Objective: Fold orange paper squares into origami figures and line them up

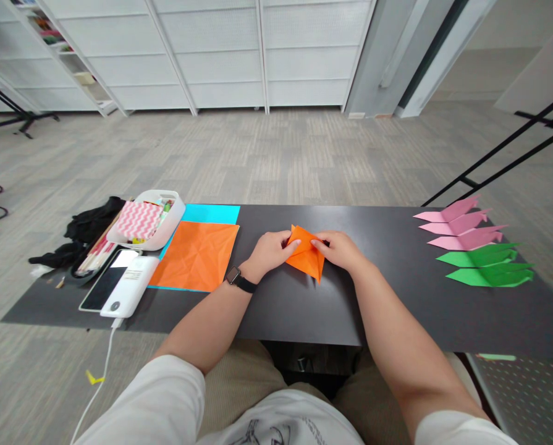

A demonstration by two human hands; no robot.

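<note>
A folded piece of orange origami paper [306,252] is held just above the dark table, pointed at its corners and creased into a small kite-like shape. My left hand [273,248] pinches its left side between thumb and fingers; a black smartwatch [240,279] is on that wrist. On the other side, my right hand [338,248] grips the paper's right edge, thumb on top. The fingertips underneath the paper are hidden. Left of my hands lies a creased orange sheet [195,256] over a blue sheet [214,214].
Folded pink paper cranes [461,224] and green ones [484,266] line the right of the table [396,309]. At the left are a white basket [177,216], a white power bank [130,287] with a cable, a phone [104,287] and black cloth [93,222].
</note>
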